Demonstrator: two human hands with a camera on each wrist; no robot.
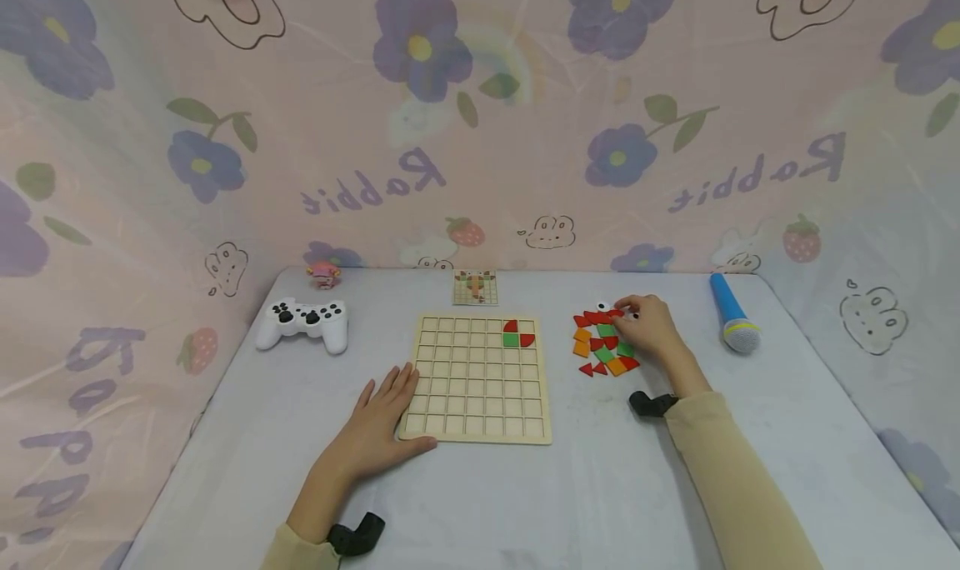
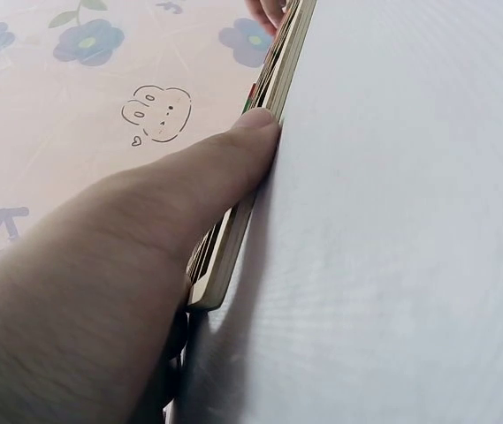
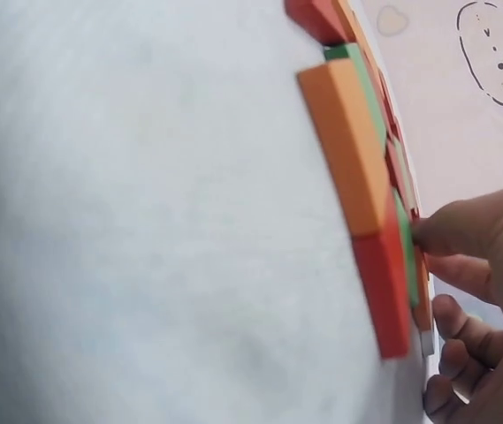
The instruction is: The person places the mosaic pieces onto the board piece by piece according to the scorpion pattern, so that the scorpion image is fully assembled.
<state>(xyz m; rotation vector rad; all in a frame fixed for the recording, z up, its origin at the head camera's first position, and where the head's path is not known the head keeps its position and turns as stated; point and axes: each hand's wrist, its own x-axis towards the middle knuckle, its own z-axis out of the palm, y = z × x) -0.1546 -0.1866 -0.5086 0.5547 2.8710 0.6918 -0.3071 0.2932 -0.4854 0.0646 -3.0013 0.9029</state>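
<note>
1. Rests the left hand [image 1: 371,437] against the lower left of the wooden grid board [image 1: 480,387], in the middle of the head view, with fingers spread wide and thumb at the near edge.
2. Has the right hand [image 1: 651,328] at the upper right of the coloured pieces [image 1: 611,342], right of centre, with thumb and forefinger narrowly together; cannot tell whether pinching a piece.
3. Shows a green square [image 1: 511,340] in the upper right of the board, with one red rounded piece [image 1: 510,327] above and another to the right.
4. Includes red, orange and green shapes in the loose pile, some touching.
5. Has a picture card [image 1: 475,287] just above the board, upper centre.
6. Also carries, on the bench [image 1: 480,503], a white game controller [image 1: 303,324] at left, a pink figurine [image 1: 324,275] upper left and a blue microphone [image 1: 729,305] at right.
</note>
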